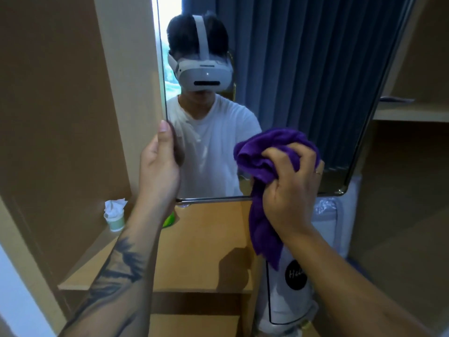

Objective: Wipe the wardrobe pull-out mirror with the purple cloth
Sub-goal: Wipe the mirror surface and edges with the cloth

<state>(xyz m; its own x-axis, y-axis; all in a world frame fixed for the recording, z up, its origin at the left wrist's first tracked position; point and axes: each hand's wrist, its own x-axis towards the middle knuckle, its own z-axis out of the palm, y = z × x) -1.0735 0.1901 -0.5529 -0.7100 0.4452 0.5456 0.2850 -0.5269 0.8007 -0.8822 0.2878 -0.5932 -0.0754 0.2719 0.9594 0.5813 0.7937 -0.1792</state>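
Purple and plush, the cloth point(264, 156) is bunched in the right hand point(289, 188), whose fingers point(281, 152) curl tightly round the wad and press it against the lower right part of the mirror point(303, 81), while a loose tail hangs down past the mirror's bottom edge. It looks soft, light and limp, so it should be held as a gathered pad in the palm, as it is now; the dangling tail may drag or snag and could be tucked in. The mirror is a tall, thin glass panel pulled out from the wardrobe point(60, 105), standing upright on its slim frame. It is likely stiff but fragile and smooth, and probably free to swing or slide under pressure, so it is best steadied by its edge and not its face. The left hand point(160, 166) does that: it grips the mirror's left edge, thumb on the near side and fingers wrapped behind. Firm, even strokes seem safer than hard pushes near the unsupported corner. Below the mirror lies a wooden shelf point(206, 239) carrying a small cup stuffed with tissue point(115, 215) and a green object point(170, 218) mostly hidden by the left forearm. A white bag with a black round label point(295, 276) stands to the right, under the cloth's tail.
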